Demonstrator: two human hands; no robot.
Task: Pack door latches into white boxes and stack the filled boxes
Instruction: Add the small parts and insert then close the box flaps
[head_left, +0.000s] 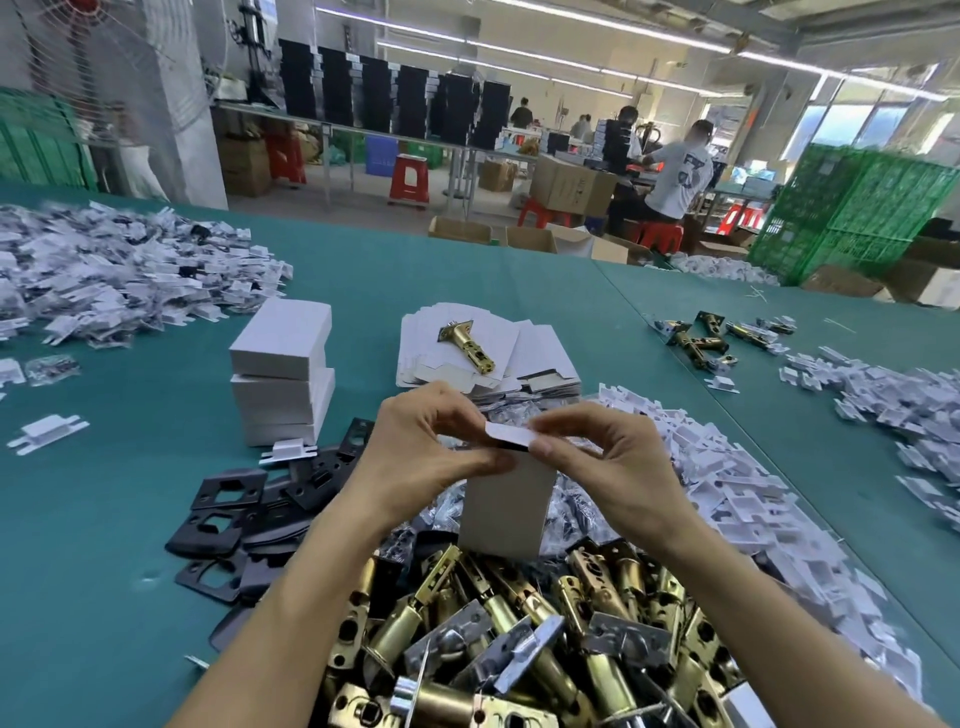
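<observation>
While my right hand (597, 457) pinches the top flap (506, 431) between thumb and forefinger, my left hand (421, 447) curls over the upper edge of the white box (506, 509), fingertips clamped on its near corner. The box sits between my forearms, its foot at the far edge of the heap of brass door latches (519, 639); resting on it or just clear, I cannot tell. Contents hidden by my fingers. Risks: the flap, not yet tucked, may crease if I press it in off-square. A slack left grip would let the box twist or tip into the heap. Anything standing proud inside would stop the flap seating. The box stands upright, long axis vertical, open end up at my fingers, closed end down toward the latches, broad face toward me. Outward: black strike plates (244, 514) left of the heap; a stack of three closed boxes (283, 374) beyond them on the green table (104, 597); flat box blanks (540, 353) behind my hands, one latch (464, 340) lying on top.
</observation>
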